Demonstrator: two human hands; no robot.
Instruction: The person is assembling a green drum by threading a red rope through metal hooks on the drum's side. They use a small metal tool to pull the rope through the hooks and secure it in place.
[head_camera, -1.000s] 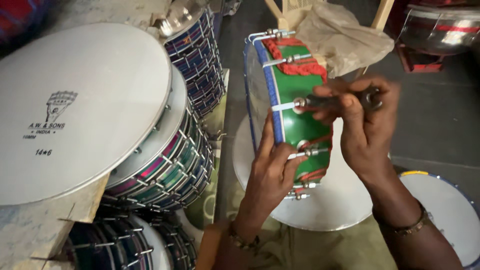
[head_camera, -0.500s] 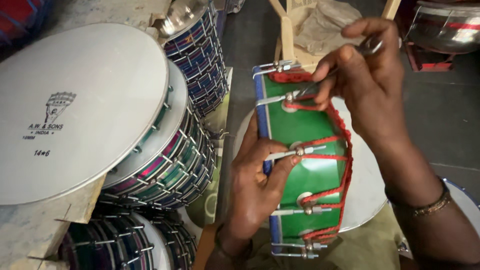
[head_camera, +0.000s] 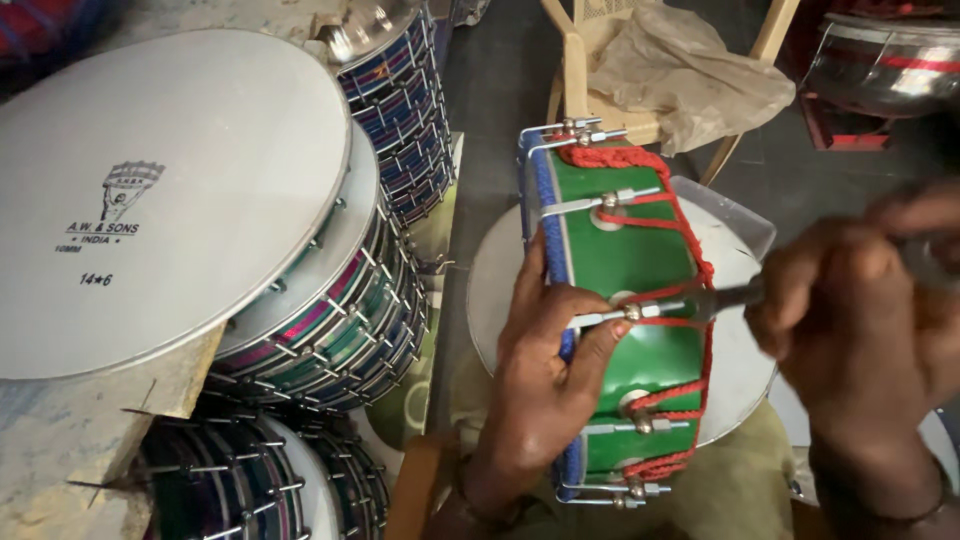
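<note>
A small green drum (head_camera: 620, 255) with a blue rim, red cord and metal tension rods stands on its edge on my lap. My left hand (head_camera: 545, 375) grips its near side, fingers wrapped over the blue rim and the green shell. My right hand (head_camera: 860, 320), blurred, holds a metal key tool (head_camera: 725, 297) whose tip sits on a tension nut (head_camera: 632, 312) at the middle of the shell. A white drumhead (head_camera: 735, 350) lies flat under the drum.
Stacks of striped drums (head_camera: 330, 310) with white heads (head_camera: 160, 190) fill the left side, resting on a worn board (head_camera: 70, 440). A wooden chair (head_camera: 575, 70) with a crumpled tan bag (head_camera: 680, 75) stands behind. A shiny drum (head_camera: 885, 60) sits at the top right.
The drum has turned in my left hand, bringing another tension rod up. My right hand dropped from the upper rod to the middle one, tool tip now on that nut.
</note>
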